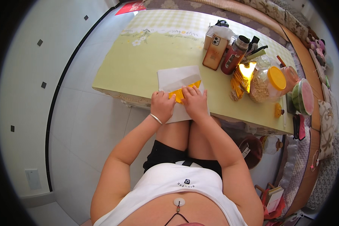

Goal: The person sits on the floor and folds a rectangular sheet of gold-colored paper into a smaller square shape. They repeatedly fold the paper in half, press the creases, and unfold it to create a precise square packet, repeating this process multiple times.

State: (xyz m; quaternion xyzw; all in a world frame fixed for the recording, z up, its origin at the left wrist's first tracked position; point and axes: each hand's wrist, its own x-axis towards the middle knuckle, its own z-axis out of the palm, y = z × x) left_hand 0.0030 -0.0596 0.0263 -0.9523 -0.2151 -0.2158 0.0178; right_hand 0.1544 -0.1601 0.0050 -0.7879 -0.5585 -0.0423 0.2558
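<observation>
Gold, shiny, foil-like strip [177,95] sits right under the grip, on a white, roughly rectangular paper sheet [173,76] at the near edge of a pale-green, cloth-covered table [132,71]. Key relation: the strip's long axis runs on a slant, low end by the L hand [162,106], high end poking out past the R hand's fingertips, away from the body & to the R. Both hands touch it, so neither is clearly nearer overall: L has its thumb at the low end, R lays its fingers over the middle & is closer to the far tip. Grip state: fingers bent & down on the strip, but can't tell if either hand pinches it or just presses, b/c the undersides are hidden. Just beyond the grip, a greyish, see-through strip [185,80] lies alongside the gold one. Well off to the R of the grip: a crumpled, bright-gold foil bundle [243,77], w/ a clear, yellow-lidded plastic jar [260,86] next to it. Beyond & R of the R hand: an orange-backed smartphone [216,54] propped up, tall dark-red bottle [232,58] right beside it.
</observation>
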